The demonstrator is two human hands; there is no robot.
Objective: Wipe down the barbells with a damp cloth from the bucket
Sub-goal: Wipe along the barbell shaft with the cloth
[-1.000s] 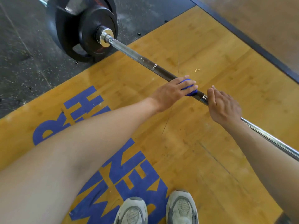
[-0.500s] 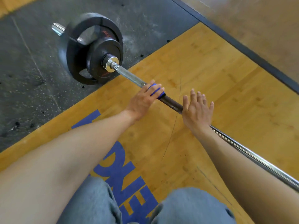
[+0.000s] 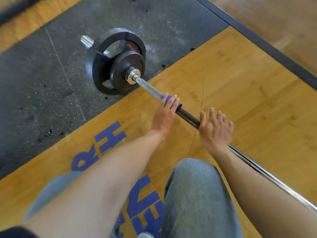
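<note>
A steel barbell (image 3: 151, 90) lies diagonally across the wooden platform, its black weight plates (image 3: 118, 66) resting on the dark rubber floor at the upper left. My left hand (image 3: 164, 115) is wrapped over the bar with a blue cloth (image 3: 169, 101) pressed between fingers and bar; only strips of the cloth show. A dark, wet-looking stretch of bar (image 3: 187, 116) runs between my hands. My right hand (image 3: 214, 129) rests flat on the bar with fingers spread, holding nothing. No bucket is in view.
The yellow wooden platform (image 3: 231, 83) carries blue lettering (image 3: 109, 140) near my knees. My legs in grey shorts (image 3: 197, 194) fill the bottom of the view. A dark border strip (image 3: 257, 38) runs along the platform's far right edge.
My left hand has slid the blue cloth along the bar toward the plates, leaving a dark stretch behind it. My right hand followed and flattened. I have crouched lower, knees now in view.
</note>
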